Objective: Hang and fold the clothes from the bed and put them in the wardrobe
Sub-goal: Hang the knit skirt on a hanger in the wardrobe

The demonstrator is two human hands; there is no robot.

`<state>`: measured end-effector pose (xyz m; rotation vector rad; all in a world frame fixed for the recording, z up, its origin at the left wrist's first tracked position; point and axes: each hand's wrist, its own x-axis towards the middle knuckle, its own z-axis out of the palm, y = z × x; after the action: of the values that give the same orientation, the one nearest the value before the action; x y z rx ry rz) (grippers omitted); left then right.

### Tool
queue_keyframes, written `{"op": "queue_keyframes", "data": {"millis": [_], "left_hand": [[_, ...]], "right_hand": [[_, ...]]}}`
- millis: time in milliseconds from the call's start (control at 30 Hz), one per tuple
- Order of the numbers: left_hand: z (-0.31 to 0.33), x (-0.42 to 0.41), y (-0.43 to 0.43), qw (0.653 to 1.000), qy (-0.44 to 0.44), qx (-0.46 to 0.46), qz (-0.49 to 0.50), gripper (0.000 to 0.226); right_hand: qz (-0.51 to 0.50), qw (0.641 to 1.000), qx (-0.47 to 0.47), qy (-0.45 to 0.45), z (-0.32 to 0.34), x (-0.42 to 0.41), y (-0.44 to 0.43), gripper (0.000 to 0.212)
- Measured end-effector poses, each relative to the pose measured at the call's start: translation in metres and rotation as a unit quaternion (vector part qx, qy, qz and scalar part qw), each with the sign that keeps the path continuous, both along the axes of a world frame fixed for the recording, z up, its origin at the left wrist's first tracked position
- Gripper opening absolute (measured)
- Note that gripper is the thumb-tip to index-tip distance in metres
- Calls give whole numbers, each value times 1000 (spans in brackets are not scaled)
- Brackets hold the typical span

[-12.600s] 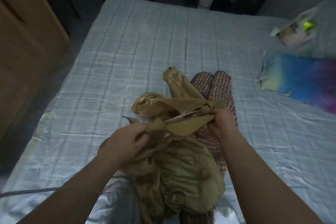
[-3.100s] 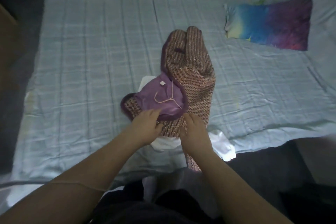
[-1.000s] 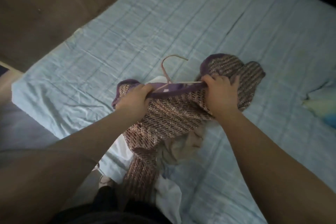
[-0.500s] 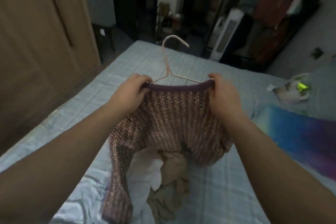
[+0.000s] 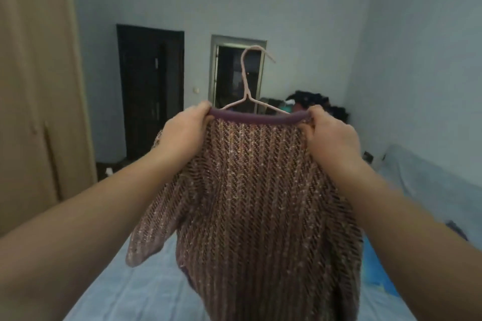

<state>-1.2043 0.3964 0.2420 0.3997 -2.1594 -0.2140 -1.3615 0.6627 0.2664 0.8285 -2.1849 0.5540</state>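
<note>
A purple-brown knitted sweater [image 5: 258, 198] with a dark purple collar hangs in the air over the bed, held up in front of me. A thin pink wire hanger [image 5: 246, 78] sits inside its neck, with the hook sticking up above the collar. My left hand [image 5: 186, 133] grips the sweater's left shoulder and my right hand [image 5: 330, 135] grips the right shoulder. One sleeve dangles at the lower left. The wooden wardrobe [image 5: 36, 86] stands at the left.
The bed [image 5: 135, 292] with its pale blue checked sheet lies below the sweater. A dark door [image 5: 150, 88] and a second doorway [image 5: 236, 73] are in the far wall. A dark pile of clothes [image 5: 313, 104] stands at the back right. A colourful pillow's edge [image 5: 375, 276] shows at the right.
Both hands have lifted the sweater on its hanger from the bed up to chest height. My view has risen from the bed to the far wall.
</note>
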Motion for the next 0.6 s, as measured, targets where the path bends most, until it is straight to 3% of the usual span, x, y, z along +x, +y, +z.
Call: {"op": "queue_keyframes", "data": {"millis": [67,233,333,433,500,533,600], "left_hand": [[24,-2,0,999,-18,0,-28,12],[64,-2,3,982,-134,-13,-129,23],[75,2,8,967,-158,4,-199,29],[83,14,5,938,-195,60,-279,60],[84,19,4,928,-258,31,-266,85],[85,20,4,927,-287,12,-241,86],[88,23,0,930,-324,-11,-175,63]], "right_hand": [[-21,998,32,-52,19,0,-4,20],[86,982,79,-151,34,14,-21,17],[182,961,31,-204,35,20,-18,21],[293,926,-54,-233,40,20,-5,19],[311,922,-61,-221,44,20,3,19],[305,927,-52,-214,46,19,7,19],[280,938,-35,-202,48,16,13,18]]}}
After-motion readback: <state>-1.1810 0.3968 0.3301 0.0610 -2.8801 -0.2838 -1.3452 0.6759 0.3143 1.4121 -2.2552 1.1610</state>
